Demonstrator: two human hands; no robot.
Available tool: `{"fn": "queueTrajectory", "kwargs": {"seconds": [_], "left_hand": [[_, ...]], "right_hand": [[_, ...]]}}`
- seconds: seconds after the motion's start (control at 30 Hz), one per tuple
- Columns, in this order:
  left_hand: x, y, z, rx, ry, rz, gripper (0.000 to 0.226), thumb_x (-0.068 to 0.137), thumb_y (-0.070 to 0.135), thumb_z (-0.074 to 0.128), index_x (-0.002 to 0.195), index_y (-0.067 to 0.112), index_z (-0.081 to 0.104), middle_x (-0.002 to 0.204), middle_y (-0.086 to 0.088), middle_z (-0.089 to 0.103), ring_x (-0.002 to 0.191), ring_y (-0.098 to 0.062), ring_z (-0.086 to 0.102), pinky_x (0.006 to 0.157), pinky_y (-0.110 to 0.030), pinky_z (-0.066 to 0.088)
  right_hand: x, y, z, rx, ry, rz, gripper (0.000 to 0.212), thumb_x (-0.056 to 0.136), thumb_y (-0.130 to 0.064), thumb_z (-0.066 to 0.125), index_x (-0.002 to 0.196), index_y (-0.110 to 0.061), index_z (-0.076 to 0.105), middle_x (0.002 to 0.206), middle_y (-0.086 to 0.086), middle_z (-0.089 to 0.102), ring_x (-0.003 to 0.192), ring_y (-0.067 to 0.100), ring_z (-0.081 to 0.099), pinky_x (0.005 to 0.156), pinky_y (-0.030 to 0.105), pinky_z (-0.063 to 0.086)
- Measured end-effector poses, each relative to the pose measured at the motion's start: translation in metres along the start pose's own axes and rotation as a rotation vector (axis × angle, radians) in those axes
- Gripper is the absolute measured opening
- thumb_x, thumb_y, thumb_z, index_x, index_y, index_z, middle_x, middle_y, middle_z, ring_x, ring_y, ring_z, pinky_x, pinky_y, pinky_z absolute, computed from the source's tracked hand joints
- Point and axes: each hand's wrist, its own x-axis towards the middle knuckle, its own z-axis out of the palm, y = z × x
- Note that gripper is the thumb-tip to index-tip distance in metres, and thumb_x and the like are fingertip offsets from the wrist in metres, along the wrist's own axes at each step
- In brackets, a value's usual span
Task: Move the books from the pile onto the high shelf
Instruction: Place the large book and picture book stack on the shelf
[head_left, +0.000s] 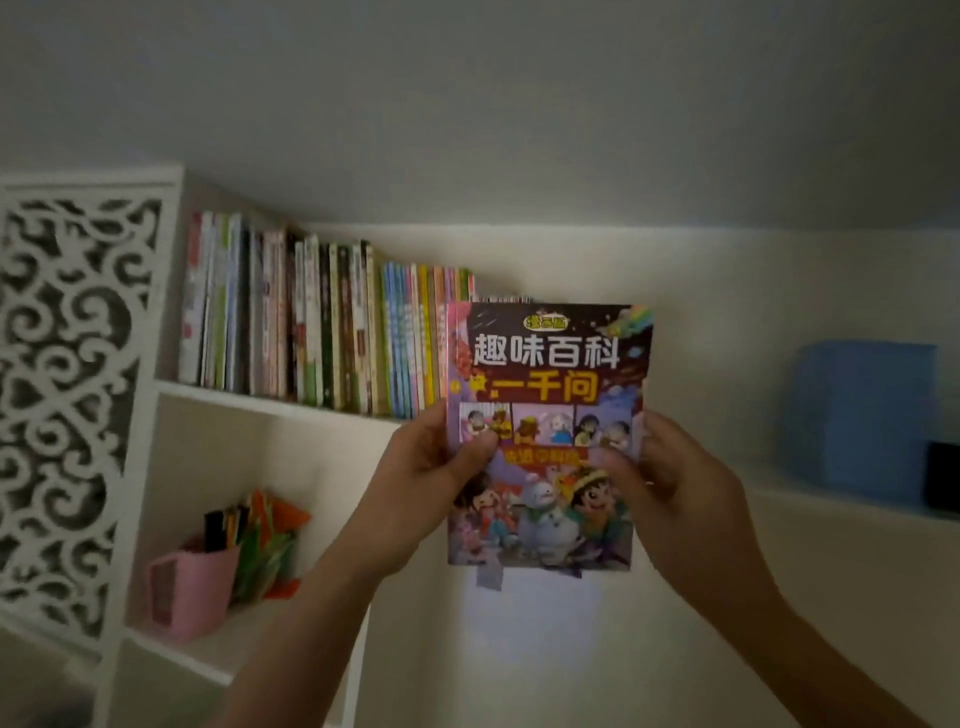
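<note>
We hold a small stack of books (545, 431) upright with both hands: our left hand (436, 462) pinches its left edge, thumb on the cover, and our right hand (660, 467) pinches the right edge. The stack is raised in front of the high shelf (270, 402), just beside the right end of the row of standing books (322, 322). Below, near the left side of the lower shelf (208, 657), stands a pink cup (192, 592).

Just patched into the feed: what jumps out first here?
A bright comic book fills the centre, held upright by the left hand and right hand, one on each side edge. Behind it, upper left, a row of standing books packs the high shelf. A blue box sits far right.
</note>
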Motion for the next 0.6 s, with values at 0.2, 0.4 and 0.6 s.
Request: {"fn": "queueTrajectory", "kwargs": {"seconds": [0.2,0.4,0.6], "left_hand": [[0.054,0.007,-0.038,-0.021,0.172,-0.027,0.026,0.096,0.021,0.053,0.121,0.015,0.051,0.111,-0.008,0.07,0.096,-0.026,0.071,0.079,-0.045,0.058],[0.081,0.011,-0.094,0.156,0.28,-0.041,0.016,0.098,0.028,0.048,0.113,0.021,0.047,0.105,-0.004,0.068,0.09,-0.022,0.072,0.072,-0.044,0.06],[0.083,0.015,-0.126,0.34,0.315,0.042,0.021,0.098,0.031,0.048,0.117,0.026,0.048,0.105,0.004,0.07,0.088,-0.013,0.072,0.07,-0.038,0.059]], "right_hand": [[0.103,0.0,0.012,-0.187,-0.044,-0.059,0.032,0.085,-0.025,0.07,0.116,-0.023,0.061,0.097,-0.014,0.064,0.081,0.003,0.065,0.066,0.008,0.048],[0.182,0.02,0.043,-0.375,-0.286,-0.139,0.06,0.08,-0.041,0.073,0.131,-0.021,0.05,0.129,-0.003,0.054,0.114,0.008,0.049,0.092,0.023,0.038],[0.216,0.031,0.092,-0.429,-0.236,-0.157,0.081,0.062,-0.067,0.073,0.13,-0.03,0.046,0.129,-0.005,0.055,0.117,0.017,0.051,0.094,0.042,0.047]]}}
